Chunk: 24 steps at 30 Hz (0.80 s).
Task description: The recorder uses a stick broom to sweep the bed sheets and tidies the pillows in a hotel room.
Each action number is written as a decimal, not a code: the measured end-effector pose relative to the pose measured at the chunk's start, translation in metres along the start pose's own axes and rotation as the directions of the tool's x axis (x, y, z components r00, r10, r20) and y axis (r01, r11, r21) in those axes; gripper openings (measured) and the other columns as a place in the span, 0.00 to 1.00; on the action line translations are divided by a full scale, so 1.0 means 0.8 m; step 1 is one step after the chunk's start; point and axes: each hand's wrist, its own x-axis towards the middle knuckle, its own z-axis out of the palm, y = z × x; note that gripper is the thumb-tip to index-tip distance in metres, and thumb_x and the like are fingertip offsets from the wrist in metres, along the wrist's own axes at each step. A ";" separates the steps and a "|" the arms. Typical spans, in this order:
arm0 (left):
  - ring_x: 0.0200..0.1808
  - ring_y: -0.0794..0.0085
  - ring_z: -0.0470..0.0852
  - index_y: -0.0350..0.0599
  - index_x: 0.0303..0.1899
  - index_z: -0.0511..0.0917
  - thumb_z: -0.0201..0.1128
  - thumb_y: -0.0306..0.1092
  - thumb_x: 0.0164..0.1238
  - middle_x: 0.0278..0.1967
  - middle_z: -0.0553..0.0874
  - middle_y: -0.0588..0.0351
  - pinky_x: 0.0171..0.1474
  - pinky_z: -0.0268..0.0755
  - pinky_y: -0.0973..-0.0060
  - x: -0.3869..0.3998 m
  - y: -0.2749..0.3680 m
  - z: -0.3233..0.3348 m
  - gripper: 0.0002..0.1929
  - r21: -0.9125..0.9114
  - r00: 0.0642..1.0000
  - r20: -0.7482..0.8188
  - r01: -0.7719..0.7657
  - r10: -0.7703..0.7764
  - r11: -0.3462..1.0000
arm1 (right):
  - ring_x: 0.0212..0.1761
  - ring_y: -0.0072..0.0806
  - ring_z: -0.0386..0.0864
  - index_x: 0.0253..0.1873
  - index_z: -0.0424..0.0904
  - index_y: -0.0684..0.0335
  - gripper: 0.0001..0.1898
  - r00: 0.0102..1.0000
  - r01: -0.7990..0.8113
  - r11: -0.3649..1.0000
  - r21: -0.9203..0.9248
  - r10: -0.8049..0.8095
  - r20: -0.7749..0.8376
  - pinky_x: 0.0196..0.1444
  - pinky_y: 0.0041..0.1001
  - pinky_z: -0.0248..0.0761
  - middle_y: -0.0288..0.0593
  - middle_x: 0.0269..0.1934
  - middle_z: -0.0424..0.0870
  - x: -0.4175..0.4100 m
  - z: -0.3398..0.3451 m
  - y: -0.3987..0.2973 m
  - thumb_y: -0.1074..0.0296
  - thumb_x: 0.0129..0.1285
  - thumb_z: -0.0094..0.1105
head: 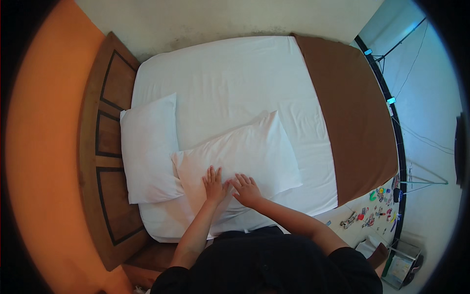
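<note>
Both palms rest on a white pillow that lies slantwise on a bed with a white fitted sheet. My left hand, fingers spread, presses the pillow's near left part. Beside it my right hand lies flat with its fingers apart near the pillow's lower edge; the two thumbs are close together. Neither hand grasps anything. A second white pillow lies by the headboard, and the corner of the first pillow meets its right side. A brown cloth covers the foot of the bed.
The wooden headboard stands at the left against an orange wall. A pale wall borders the bed's far side. Small toys are scattered on the floor at the lower right, near a metal-framed rack. Thin cords and dark rods run along the right wall.
</note>
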 end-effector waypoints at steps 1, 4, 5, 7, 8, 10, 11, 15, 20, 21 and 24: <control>0.69 0.55 0.44 0.50 0.63 0.56 0.55 0.50 0.57 0.66 0.50 0.44 0.63 0.34 0.45 0.005 -0.003 0.002 0.33 0.027 1.000 0.000 0.002 -0.002 1.000 | 0.67 0.43 0.52 0.63 0.59 0.50 0.29 0.998 0.050 0.987 -0.152 -0.044 0.045 0.64 0.47 0.48 0.49 0.65 0.55 0.007 0.006 0.006 0.54 0.56 0.54; 0.69 0.56 0.43 0.53 0.65 0.54 0.53 0.52 0.58 0.67 0.48 0.46 0.62 0.30 0.41 0.025 -0.017 0.004 0.34 0.106 1.000 0.020 -0.008 0.006 0.994 | 0.71 0.37 0.42 0.66 0.54 0.45 0.31 0.982 0.071 0.956 -0.283 -0.017 0.189 0.66 0.51 0.34 0.44 0.68 0.48 0.040 0.017 0.039 0.48 0.58 0.49; 0.69 0.56 0.42 0.54 0.66 0.53 0.52 0.53 0.58 0.68 0.47 0.47 0.60 0.28 0.38 0.032 -0.019 0.008 0.35 0.138 0.999 0.032 -0.001 -0.004 0.990 | 0.71 0.37 0.42 0.66 0.54 0.45 0.31 0.989 0.067 0.963 -0.262 -0.029 0.146 0.66 0.51 0.34 0.44 0.68 0.48 0.050 0.016 0.057 0.48 0.58 0.49; 0.69 0.59 0.42 0.57 0.65 0.53 0.52 0.56 0.57 0.68 0.47 0.50 0.59 0.24 0.37 0.054 -0.024 0.015 0.35 0.157 1.000 0.012 -0.013 0.011 0.987 | 0.72 0.33 0.39 0.66 0.55 0.41 0.30 0.988 0.078 0.967 -0.241 -0.042 0.151 0.67 0.50 0.25 0.39 0.69 0.46 0.074 0.007 0.100 0.44 0.58 0.45; 0.70 0.61 0.42 0.61 0.65 0.54 0.53 0.58 0.56 0.68 0.47 0.52 0.58 0.21 0.36 0.059 -0.026 0.018 0.36 0.172 0.997 0.062 0.023 -0.034 0.985 | 0.72 0.33 0.39 0.66 0.55 0.41 0.30 0.988 0.096 0.971 -0.219 -0.065 0.142 0.67 0.50 0.25 0.39 0.69 0.46 0.082 0.003 0.117 0.44 0.58 0.45; 0.70 0.62 0.41 0.63 0.65 0.54 0.53 0.60 0.55 0.68 0.47 0.54 0.58 0.21 0.35 0.080 -0.034 0.024 0.36 0.198 1.000 0.011 -0.010 0.008 0.980 | 0.72 0.27 0.38 0.66 0.54 0.38 0.31 0.987 0.055 0.967 -0.249 -0.015 0.163 0.67 0.50 0.22 0.34 0.70 0.44 0.107 -0.004 0.142 0.40 0.58 0.42; 0.70 0.63 0.41 0.65 0.65 0.54 0.52 0.61 0.54 0.69 0.46 0.56 0.57 0.20 0.33 0.090 -0.037 0.026 0.36 0.209 0.998 0.064 -0.014 0.001 0.978 | 0.72 0.27 0.38 0.66 0.54 0.38 0.31 0.992 0.089 0.973 -0.214 -0.067 0.107 0.67 0.50 0.22 0.34 0.70 0.44 0.118 -0.008 0.152 0.40 0.58 0.42; 0.70 0.64 0.40 0.67 0.65 0.52 0.52 0.64 0.53 0.69 0.45 0.59 0.56 0.19 0.32 0.127 -0.046 0.032 0.38 0.248 0.995 0.091 -0.059 0.037 0.967 | 0.72 0.27 0.38 0.66 0.53 0.36 0.31 0.996 -0.067 0.965 -0.255 0.080 0.040 0.67 0.49 0.23 0.33 0.70 0.44 0.156 -0.028 0.185 0.37 0.58 0.40; 0.70 0.61 0.37 0.66 0.67 0.45 0.48 0.68 0.53 0.69 0.41 0.56 0.54 0.18 0.31 0.151 -0.054 0.038 0.41 0.282 0.984 0.175 -0.084 0.035 0.956 | 0.71 0.31 0.40 0.65 0.57 0.38 0.30 0.969 -0.233 0.949 -0.212 0.209 -0.130 0.67 0.51 0.26 0.37 0.69 0.47 0.201 -0.044 0.216 0.37 0.58 0.40; 0.70 0.61 0.37 0.66 0.67 0.45 0.48 0.68 0.53 0.69 0.41 0.56 0.54 0.18 0.31 0.154 -0.055 0.039 0.41 0.291 0.987 0.150 -0.096 0.054 0.952 | 0.71 0.33 0.41 0.65 0.58 0.39 0.30 0.953 -0.296 0.929 -0.222 0.272 -0.133 0.66 0.52 0.27 0.38 0.69 0.48 0.210 -0.046 0.222 0.38 0.59 0.40; 0.70 0.61 0.36 0.66 0.67 0.45 0.47 0.69 0.53 0.69 0.41 0.56 0.54 0.18 0.30 0.156 -0.057 0.040 0.41 0.306 0.986 0.134 -0.135 0.098 0.942 | 0.70 0.35 0.44 0.63 0.61 0.42 0.28 0.924 -0.372 0.913 -0.170 0.345 -0.165 0.66 0.52 0.31 0.40 0.67 0.53 0.239 -0.057 0.248 0.40 0.59 0.41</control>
